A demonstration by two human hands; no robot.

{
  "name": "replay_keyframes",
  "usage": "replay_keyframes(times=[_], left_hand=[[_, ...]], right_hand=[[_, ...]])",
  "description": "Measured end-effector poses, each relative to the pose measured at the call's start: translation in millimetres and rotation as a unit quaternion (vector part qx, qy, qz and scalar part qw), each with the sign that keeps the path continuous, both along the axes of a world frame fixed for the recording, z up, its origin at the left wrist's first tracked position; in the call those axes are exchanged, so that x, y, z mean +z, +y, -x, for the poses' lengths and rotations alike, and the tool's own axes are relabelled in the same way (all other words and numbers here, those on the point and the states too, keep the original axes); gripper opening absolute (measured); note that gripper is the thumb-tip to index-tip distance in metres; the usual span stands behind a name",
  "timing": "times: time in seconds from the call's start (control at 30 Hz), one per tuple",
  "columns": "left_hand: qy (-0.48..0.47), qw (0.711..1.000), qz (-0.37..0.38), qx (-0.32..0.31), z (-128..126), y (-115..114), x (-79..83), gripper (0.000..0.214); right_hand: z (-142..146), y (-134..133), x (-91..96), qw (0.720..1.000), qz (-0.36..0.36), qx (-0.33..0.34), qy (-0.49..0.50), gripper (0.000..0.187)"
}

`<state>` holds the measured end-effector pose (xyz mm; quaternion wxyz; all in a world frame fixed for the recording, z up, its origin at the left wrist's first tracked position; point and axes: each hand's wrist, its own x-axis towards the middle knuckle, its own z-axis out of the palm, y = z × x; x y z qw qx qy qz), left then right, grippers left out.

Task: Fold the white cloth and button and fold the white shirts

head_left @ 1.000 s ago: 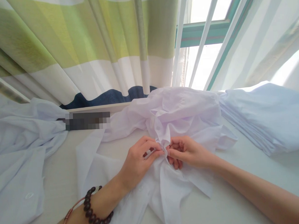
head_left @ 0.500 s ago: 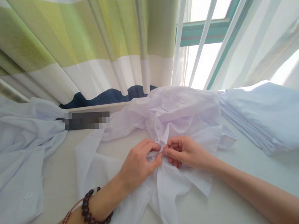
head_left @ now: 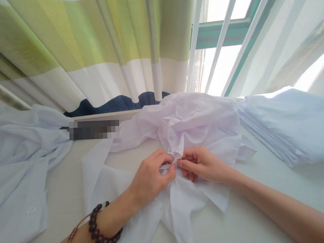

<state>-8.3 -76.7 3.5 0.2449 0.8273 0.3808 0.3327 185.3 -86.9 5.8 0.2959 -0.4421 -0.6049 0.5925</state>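
A crumpled white shirt [head_left: 194,123] lies bunched in the middle of the white table [head_left: 65,183]. My left hand [head_left: 150,175] pinches the shirt's front edge between thumb and fingers. My right hand [head_left: 201,164] pinches the same edge just to the right, fingertips almost touching the left ones. Both hands are closed on the cloth. A small white button shows on the fabric just above them. On my left wrist sit a dark bead bracelet [head_left: 101,231] and a thin copper bangle.
A stack of folded white shirts [head_left: 285,127] rests at the right. More loose white garments [head_left: 21,160] spread over the left side. Behind the table hang a green, white and navy curtain [head_left: 94,49] and sheer white drapes over a window [head_left: 222,33].
Both hands have crept slightly up and left along the shirt's edge and the left fingers have curled tighter. Nothing else has moved.
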Motion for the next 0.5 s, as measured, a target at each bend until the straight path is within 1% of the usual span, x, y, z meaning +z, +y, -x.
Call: replay_keyframes(times=[0.3, 0.5], left_hand=[[-0.024, 0.998, 0.031, -0.044, 4.3, 5.6, 0.1, 0.009], [-0.033, 0.996, 0.041, -0.077, 6.6, 8.8, 0.2, 0.009]], right_hand=[[-0.4, -0.8, 1.2, 1.0, -0.001, 0.009, -0.012, 0.02], [-1.9, 0.0, 4.9, 0.998, -0.017, 0.055, -0.032, 0.019]])
